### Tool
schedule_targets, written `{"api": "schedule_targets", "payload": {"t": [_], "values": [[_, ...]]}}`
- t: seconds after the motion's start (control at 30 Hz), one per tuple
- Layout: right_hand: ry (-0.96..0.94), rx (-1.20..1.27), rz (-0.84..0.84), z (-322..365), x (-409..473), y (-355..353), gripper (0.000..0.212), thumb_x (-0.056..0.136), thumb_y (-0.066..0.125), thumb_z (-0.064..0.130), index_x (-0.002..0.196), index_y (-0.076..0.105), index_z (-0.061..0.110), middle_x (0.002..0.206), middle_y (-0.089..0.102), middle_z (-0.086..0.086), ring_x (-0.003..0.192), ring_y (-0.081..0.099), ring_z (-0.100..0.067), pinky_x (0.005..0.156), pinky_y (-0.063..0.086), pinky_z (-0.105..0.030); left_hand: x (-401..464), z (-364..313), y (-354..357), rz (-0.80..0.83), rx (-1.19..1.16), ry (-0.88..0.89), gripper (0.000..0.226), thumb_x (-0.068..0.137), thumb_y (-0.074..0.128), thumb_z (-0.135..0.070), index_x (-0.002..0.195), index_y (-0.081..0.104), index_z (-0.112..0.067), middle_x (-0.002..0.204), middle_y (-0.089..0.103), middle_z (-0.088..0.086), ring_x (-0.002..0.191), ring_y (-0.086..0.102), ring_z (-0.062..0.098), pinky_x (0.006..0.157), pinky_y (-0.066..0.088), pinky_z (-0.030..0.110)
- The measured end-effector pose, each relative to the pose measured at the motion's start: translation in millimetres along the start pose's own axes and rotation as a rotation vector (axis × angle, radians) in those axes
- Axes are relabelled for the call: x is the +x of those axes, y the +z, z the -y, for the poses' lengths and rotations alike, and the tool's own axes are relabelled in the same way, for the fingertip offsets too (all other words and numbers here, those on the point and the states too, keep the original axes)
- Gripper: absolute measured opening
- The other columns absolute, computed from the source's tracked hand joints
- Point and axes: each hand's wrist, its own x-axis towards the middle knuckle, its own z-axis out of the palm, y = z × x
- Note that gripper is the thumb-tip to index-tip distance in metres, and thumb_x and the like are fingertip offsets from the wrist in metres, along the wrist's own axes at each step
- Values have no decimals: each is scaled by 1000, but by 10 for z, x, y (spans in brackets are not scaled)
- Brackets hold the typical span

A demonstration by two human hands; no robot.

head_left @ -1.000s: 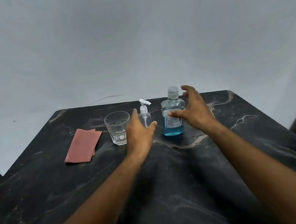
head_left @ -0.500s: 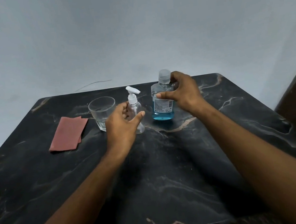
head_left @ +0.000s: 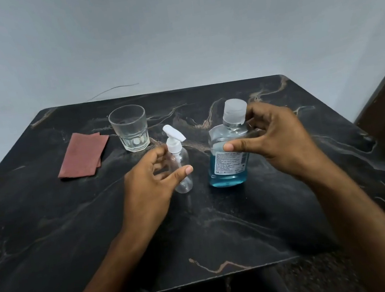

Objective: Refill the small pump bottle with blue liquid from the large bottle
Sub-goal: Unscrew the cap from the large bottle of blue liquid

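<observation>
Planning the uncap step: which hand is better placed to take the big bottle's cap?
Right hand: its fingers sit beside the cap of the large bottle; the left hand is at the pump bottle.

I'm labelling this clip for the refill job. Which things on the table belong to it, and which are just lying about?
Belong to the job:
small clear pump bottle with white pump
large clear bottle of blue liquid
left hand
right hand

Lying about:
clear glass tumbler
folded reddish cloth

A clear glass (head_left: 130, 129) stands upright just beside a folded reddish cloth (head_left: 82, 155) on the black marble table (head_left: 222, 227).
</observation>
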Motion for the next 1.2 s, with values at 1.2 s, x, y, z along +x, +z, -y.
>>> {"api": "schedule_targets", "payload": {"t": [1.2], "values": [[-134, -322, -201, 417, -83, -46, 44, 86, 72, 51, 121, 71, 25, 101, 65, 9, 91, 61, -1, 70, 41, -8, -466, -248, 135, -196, 367, 234, 104, 61, 91, -48, 149, 42, -25, 145, 43, -8, 131, 45, 16, 109, 45, 37]]}}
